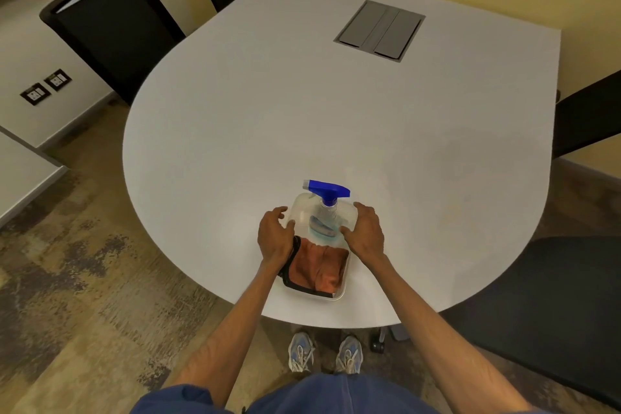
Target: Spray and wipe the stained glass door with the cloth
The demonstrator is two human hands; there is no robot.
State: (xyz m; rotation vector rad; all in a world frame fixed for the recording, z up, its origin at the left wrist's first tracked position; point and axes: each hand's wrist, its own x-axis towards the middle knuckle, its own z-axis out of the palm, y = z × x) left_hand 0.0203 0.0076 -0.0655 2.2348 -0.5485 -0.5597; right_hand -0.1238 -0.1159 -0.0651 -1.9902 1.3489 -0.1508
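White table (302, 128), grey cable hatch (379, 31), black chair (114, 33), wall socket (57, 79)

We reach both bare forearms forward and down, hands level, a little apart, palms turned toward each other. Our right hand (364, 233) pinches the rim of the clear tub (302, 212) between thumb and fingers. Our left hand (275, 235) curls loosely at the opposite rim, its grip unclear.

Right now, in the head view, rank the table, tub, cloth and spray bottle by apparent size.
1. table
2. tub
3. cloth and spray bottle: these look alike, and the bottle stands up toward the camera, so I won't rank them.
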